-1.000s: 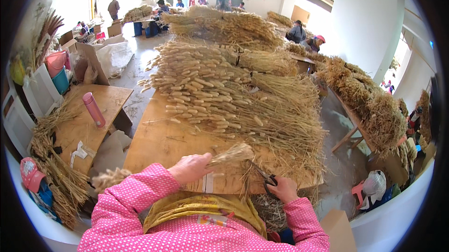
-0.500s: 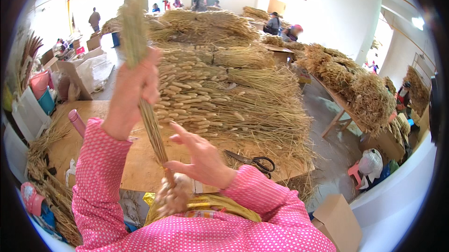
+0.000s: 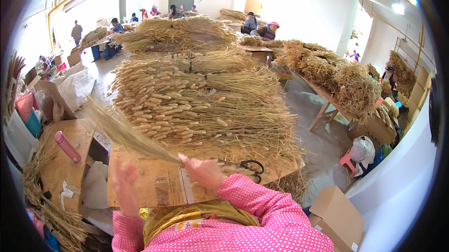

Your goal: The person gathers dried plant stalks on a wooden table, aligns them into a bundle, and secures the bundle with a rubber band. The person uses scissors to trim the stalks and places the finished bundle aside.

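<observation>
A bunch of dried grass stems (image 3: 135,135), blurred by motion, slants up and left over the table (image 3: 145,177). Its lower end meets the fingers of my right hand (image 3: 203,171), which are closed on it; the bunch's seed heads cannot be seen. My left hand (image 3: 126,186) is raised at the table's near edge, apart from the stems, fingers upward and smeared but seemingly spread with nothing in them. Black-handled scissors (image 3: 252,165) lie just beyond my right hand, partly covered. Past them spreads a thick layer of dried grass with fluffy oval heads (image 3: 154,100).
A pink bottle (image 3: 68,147) stands on a wooden board at left. More dried grass (image 3: 180,34) is heaped farther back, and a side table (image 3: 322,104) at right carries another pile. A cardboard box (image 3: 336,219) sits at lower right. Several people work in the background.
The bunch has swung from upright to slanting left and lower. My left hand has let go of it and dropped toward the near edge; my right hand now holds its lower end.
</observation>
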`<state>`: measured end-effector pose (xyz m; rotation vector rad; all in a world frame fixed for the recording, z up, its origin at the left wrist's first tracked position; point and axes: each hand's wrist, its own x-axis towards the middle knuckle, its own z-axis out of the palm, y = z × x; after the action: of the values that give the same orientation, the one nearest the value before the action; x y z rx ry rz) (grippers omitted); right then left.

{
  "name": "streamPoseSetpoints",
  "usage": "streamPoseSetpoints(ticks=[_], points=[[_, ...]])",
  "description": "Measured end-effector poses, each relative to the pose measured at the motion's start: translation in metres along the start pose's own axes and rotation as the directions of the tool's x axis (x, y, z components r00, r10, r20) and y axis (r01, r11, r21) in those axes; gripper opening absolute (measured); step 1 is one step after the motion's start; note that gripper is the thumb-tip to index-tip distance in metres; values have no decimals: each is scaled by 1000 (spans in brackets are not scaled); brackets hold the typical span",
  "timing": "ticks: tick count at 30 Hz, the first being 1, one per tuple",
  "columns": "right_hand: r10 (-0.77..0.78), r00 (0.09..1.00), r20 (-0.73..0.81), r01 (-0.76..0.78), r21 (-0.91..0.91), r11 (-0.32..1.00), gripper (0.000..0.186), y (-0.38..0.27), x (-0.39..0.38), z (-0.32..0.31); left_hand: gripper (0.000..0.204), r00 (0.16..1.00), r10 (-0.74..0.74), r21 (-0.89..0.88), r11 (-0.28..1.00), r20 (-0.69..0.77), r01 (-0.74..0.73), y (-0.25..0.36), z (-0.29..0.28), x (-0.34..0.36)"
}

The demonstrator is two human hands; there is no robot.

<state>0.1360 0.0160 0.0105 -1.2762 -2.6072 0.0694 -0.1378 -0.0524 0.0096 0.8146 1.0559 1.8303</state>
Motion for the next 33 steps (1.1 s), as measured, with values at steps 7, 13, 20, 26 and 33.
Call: streamPoseSetpoints(ticks=[7, 13, 20, 26, 33], points=[[-121, 993, -17, 121, 22, 992, 60, 12, -27, 41, 19, 860, -433, 432, 852, 268, 294, -42, -2, -59], [-73, 985, 153, 72, 14, 997, 36, -4, -22, 40, 18, 656, -64, 543, 624, 752, -562, -4, 48, -69], [-400, 870, -290, 359, -183, 915, 29, -20, -31, 1, 48, 604, -135, 618, 110, 785, -779, 23, 74, -37], [-490, 702, -517, 454, -206, 867, 27, -26, -50, -9, 27, 591, -538, 792, 495, 602, -357, -17, 47, -21], [144, 979, -143, 23, 784, 621, 36, -8, -95, 20, 29, 710, -517, 839, 508, 478, -194, 3, 25, -39]])
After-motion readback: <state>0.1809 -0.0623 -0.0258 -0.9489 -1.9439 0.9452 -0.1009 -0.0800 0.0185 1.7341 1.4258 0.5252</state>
